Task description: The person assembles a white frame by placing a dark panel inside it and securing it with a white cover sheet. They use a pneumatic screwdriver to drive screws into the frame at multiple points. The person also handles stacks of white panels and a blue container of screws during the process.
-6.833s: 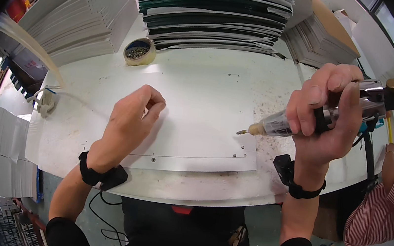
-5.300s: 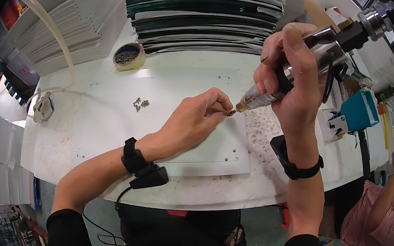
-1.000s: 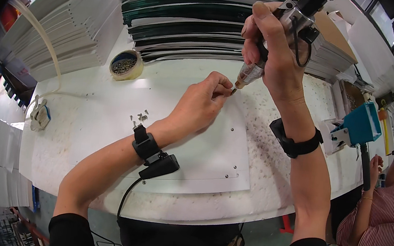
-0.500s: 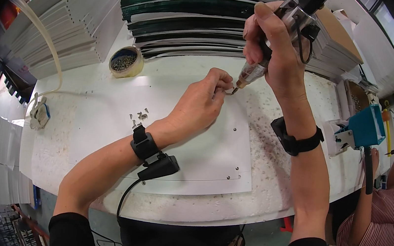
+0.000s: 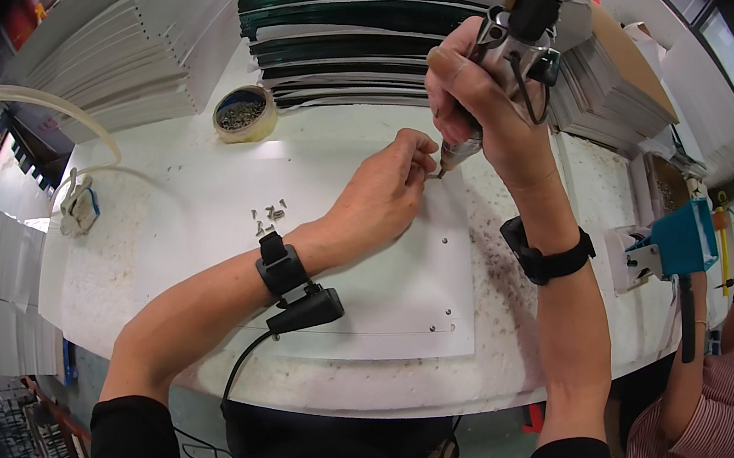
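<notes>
**Driver tip meeting the far corner of the white panel**

Head view: the right hand point(image 5: 485, 106) is wrapping all its fingers tight around the barrel of a powered screwdriver point(image 5: 505, 57), with no slack showing in the grasp. The tool is standing steeply, its long axis running from the cable end at the top of the picture down and slightly left to the bit, which is pointing down at the far right corner of a white panel point(image 5: 397, 279) lying flat on the white workbench point(image 5: 157, 201). The left hand point(image 5: 380, 198) is resting on the panel just beside the bit, thumb and forefinger pinching together at the tip; whether they are gripping a screw there cannot be told, as the spot is too small and partly hidden.

Judging from this, the bit could be skidding off the fastener if the tool leans further, and the fingertips so near the tip would be taking the hit. The panel could also be shifting under the push, since only the left hand is pinning it.

A few loose screws point(image 5: 267, 214) are lying on the bench left of the wrist, near a tape roll point(image 5: 245, 113) holding more small parts. Stacked sheets point(image 5: 357, 24) are piling up behind. At the right edge another person in a striped sleeve point(image 5: 713, 414) is working separately.
</notes>
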Available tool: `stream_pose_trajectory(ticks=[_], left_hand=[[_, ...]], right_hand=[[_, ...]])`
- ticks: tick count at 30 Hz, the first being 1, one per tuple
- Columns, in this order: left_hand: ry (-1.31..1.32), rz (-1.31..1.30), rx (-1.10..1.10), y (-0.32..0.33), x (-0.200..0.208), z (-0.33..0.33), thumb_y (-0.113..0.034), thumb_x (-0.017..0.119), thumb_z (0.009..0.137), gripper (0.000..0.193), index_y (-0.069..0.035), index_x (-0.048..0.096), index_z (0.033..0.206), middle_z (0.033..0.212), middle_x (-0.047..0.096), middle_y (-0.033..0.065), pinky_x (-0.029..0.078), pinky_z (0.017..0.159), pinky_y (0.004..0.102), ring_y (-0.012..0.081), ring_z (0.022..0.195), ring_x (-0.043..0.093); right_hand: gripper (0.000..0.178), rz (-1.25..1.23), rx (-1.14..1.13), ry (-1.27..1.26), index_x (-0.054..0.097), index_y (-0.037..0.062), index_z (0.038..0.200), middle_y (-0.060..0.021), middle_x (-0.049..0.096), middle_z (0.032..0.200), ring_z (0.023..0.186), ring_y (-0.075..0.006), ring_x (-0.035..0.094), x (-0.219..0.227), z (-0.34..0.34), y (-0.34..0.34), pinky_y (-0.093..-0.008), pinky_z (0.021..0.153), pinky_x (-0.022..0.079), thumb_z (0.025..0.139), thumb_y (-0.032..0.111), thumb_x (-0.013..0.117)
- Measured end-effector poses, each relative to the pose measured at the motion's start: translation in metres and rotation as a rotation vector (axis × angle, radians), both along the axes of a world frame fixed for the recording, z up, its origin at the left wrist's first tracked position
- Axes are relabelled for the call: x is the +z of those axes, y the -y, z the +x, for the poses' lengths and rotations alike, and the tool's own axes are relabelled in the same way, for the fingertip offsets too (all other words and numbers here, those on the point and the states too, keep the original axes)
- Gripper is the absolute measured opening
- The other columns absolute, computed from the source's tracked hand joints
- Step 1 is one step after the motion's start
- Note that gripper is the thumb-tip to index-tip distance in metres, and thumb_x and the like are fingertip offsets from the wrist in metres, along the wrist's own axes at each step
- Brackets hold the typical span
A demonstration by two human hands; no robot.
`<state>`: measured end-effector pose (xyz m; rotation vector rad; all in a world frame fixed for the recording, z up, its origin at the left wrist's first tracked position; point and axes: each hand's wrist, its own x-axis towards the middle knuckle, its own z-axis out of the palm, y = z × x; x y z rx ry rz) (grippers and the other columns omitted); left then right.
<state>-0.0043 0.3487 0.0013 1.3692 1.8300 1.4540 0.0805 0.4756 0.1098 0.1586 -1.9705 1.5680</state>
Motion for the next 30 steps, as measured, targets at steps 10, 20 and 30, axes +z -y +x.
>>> stream_pose_trajectory(ticks=[10, 20, 30], left_hand=[[-0.499, -0.162, 0.168, 0.126, 0.05, -0.018, -0.006, 0.063, 0.1, 0.02, -0.003, 0.063, 0.12, 0.109, 0.069, 0.0112, 0.056, 0.084, 0.0348, 0.0224, 0.096, 0.069], [-0.527, -0.319, 0.374, 0.181, 0.033, -0.052, -0.01, 0.071, 0.094, 0.014, -0.002, 0.071, 0.106, 0.096, 0.069, 0.0124, 0.054, 0.078, 0.0351, 0.0257, 0.082, 0.067], [-0.843, -0.244, 0.299, 0.177, 0.028, -0.05, -0.007, 0.069, 0.093, 0.01, 0.001, 0.063, 0.096, 0.091, 0.069, 0.0155, 0.055, 0.075, 0.0387, 0.0313, 0.08, 0.068]], right_hand=[[0.029, -0.014, -0.096, -0.276, 0.051, 0.0051, 0.098, -0.0078, 0.056, 0.083, 0.043, -0.0067, 0.041, 0.02, 0.045, 0.021, -0.0249, 0.042, 0.04, 0.108, 0.033, 0.054], [0.025, -0.125, 0.0, -0.317, 0.048, 0.0077, 0.101, -0.0078, 0.056, 0.083, 0.042, -0.0077, 0.036, 0.006, 0.069, 0.063, -0.0251, 0.041, 0.038, 0.111, 0.03, 0.046], [0.026, -0.198, 0.019, -0.311, 0.048, 0.0096, 0.1, -0.006, 0.055, 0.082, 0.043, -0.0082, 0.037, 0.002, 0.074, 0.086, -0.0252, 0.042, 0.04, 0.111, 0.033, 0.045]])
